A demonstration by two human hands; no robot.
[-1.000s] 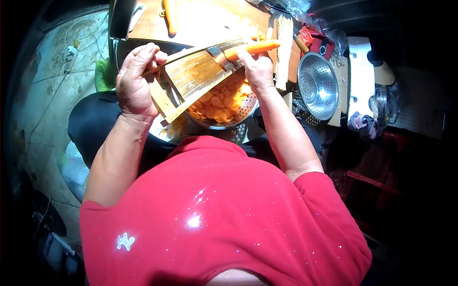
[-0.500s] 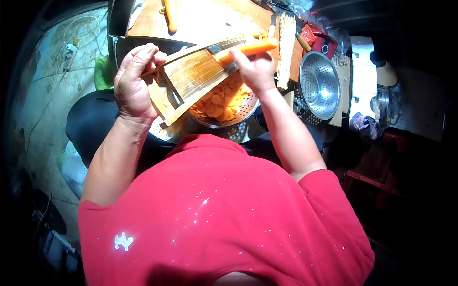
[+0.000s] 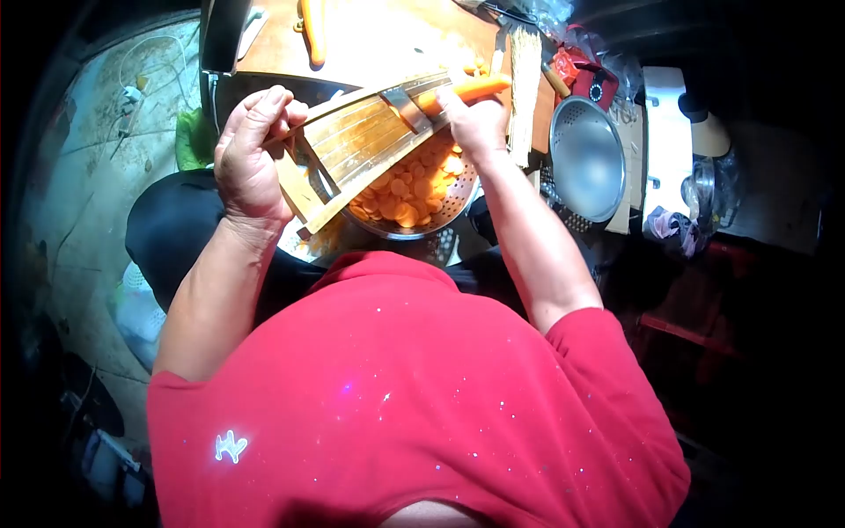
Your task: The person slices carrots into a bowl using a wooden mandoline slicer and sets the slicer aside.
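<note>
Carrot in use: in your right hand (image 3: pixel 478 128), the carrot (image 3: pixel 482 87) lies slantwise over the upper right part of the slicer, one end at the blade and the other pointing out to the right.
Right hand: clamped on that carrot, thumb on top.
Slicer: the wooden slicer (image 3: pixel 356 136) slants from your left hand up to the right, with its dark blade (image 3: pixel 406 109) set across the board.
Left hand: your left hand (image 3: pixel 253 154) is closed at the slicer's left end, fingers curled and thumb against them.
Below the slicer: a metal colander (image 3: pixel 461 195) carries a heap of orange carrot slices (image 3: pixel 400 198), partly hidden by the board.
Worktop: beyond your hands, the brown worktop (image 3: pixel 378 35) bears a whole carrot (image 3: pixel 314 33) and, near the slicer's far end, more orange pieces.
To your right: a straw bundle (image 3: pixel 525 97) stands beside your right hand; past it, a second colander (image 3: pixel 588 163) tilts toward you.
To your left: a green bag-like thing (image 3: pixel 190 141) is near your dark-clothed knee (image 3: pixel 176 216).
</note>
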